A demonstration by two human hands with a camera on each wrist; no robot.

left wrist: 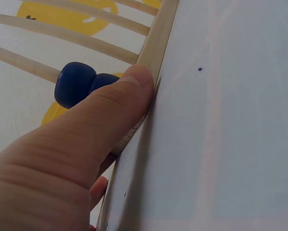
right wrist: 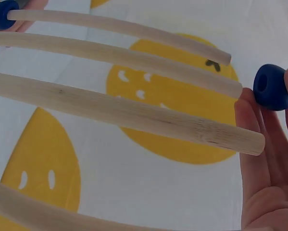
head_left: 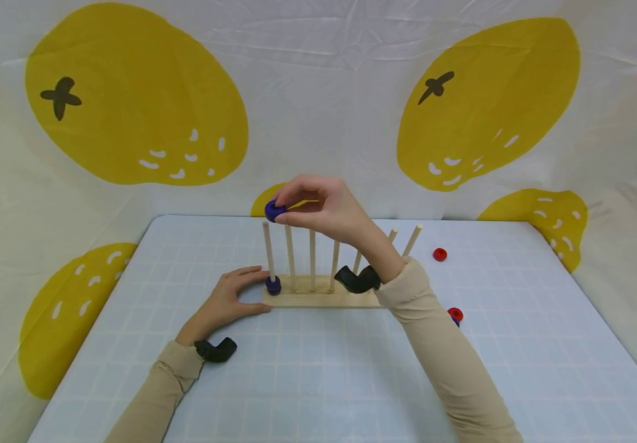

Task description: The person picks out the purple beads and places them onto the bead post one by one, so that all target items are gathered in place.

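Note:
A wooden peg stand (head_left: pixel 318 300) has a flat base and a row of several upright pegs. My left hand (head_left: pixel 227 301) holds the base's left end, thumb along the front edge and fingers behind. Stacked low on the leftmost peg (head_left: pixel 268 249) are two blue beads (left wrist: pixel 74 85), partly behind the left thumb in the left wrist view. Between thumb and fingertips, my right hand (head_left: pixel 326 206) pinches another blue bead (right wrist: pixel 272 86), its hole showing. That bead is just above the tip of the leftmost peg. The right forearm hides part of the stand's right side.
To the right on the gridded table (head_left: pixel 545 344) lies a red bead (head_left: pixel 439 254). Nearer, another red bead (head_left: pixel 455 314) overlaps a blue one, partly behind the right sleeve. A white cloth (head_left: pixel 318 123) with yellow fruit prints hangs behind the table.

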